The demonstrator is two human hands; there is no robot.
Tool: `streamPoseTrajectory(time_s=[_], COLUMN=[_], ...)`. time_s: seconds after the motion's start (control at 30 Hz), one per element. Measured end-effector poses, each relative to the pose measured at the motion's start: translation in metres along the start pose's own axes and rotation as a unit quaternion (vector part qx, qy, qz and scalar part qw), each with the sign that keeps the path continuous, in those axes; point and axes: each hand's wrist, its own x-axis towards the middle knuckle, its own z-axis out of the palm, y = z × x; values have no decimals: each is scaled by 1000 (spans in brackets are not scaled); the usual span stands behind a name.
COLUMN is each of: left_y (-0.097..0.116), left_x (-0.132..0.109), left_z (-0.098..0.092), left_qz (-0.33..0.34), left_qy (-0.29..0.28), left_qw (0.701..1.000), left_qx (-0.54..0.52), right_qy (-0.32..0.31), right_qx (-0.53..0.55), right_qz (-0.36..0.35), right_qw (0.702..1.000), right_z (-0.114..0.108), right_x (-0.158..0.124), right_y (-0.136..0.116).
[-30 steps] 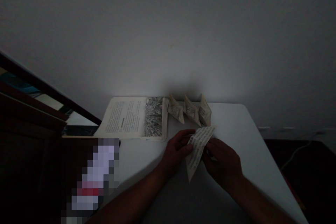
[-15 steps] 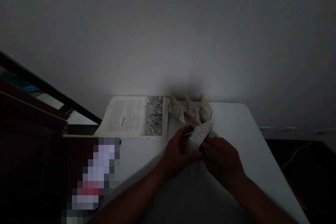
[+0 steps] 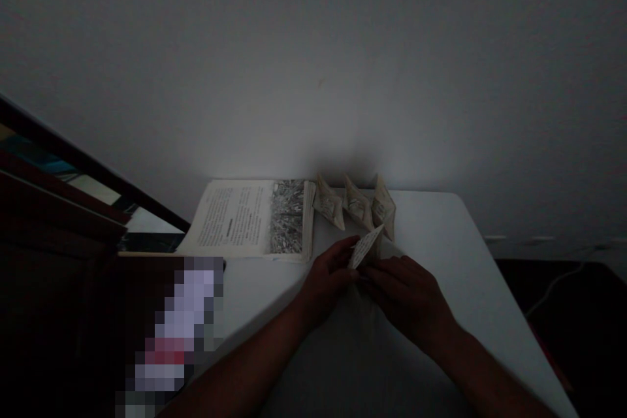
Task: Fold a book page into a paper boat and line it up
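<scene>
Between my two hands is a small folded piece of printed paper, held tilted above the white table. My left hand pinches its left side, thumb in front and fingers behind. My right hand is closed at the paper's lower right, its fingertips partly hidden behind the folds. Just beyond the hands stand three folded paper boats in a row: a left one, a middle one and a right one.
A thick open book with text and a dark picture lies at the table's back left, against the wall. Dark wooden furniture stands at left, beside a pixelated patch. A pale cable runs beyond the table's right edge.
The folded paper has turned more edge-on and shifted slightly left, showing less of its printed face. My left hand has drawn slightly left; my right fingers have moved further in against the paper.
</scene>
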Motion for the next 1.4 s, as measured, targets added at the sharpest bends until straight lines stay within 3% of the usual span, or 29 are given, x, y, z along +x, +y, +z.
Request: streamPoseTrajectory(time_s=[0.2,0.43,0.6,0.8,0.97,1.1,1.4], left_y=[1,11,25,40,39,38,36], left_x=[-1,-2,-7,-12,-11,-9,-6], left_z=[2,8,13,14,12,10,8], left_qz=[16,6,11,62,101,112,154], left_qy=[-23,-18,-27,-21,19,50,100], left_qw=[999,996,996,996,993,990,981], left_qx=[-31,-85,-88,-54,-58,-72,-59], right_qy=[13,112,141,99,41,19,98], right_qx=[33,54,54,118,160,152,85], right_qz=[-4,32,40,12,-35,-30,-7], right_qw=[999,992,988,988,986,988,992], right_z=[-3,-15,-22,-22,-12,-4,-6], right_x=[-2,-1,0,8,6,1,6], right_y=[3,-5,-9,-16,-21,-21,-18])
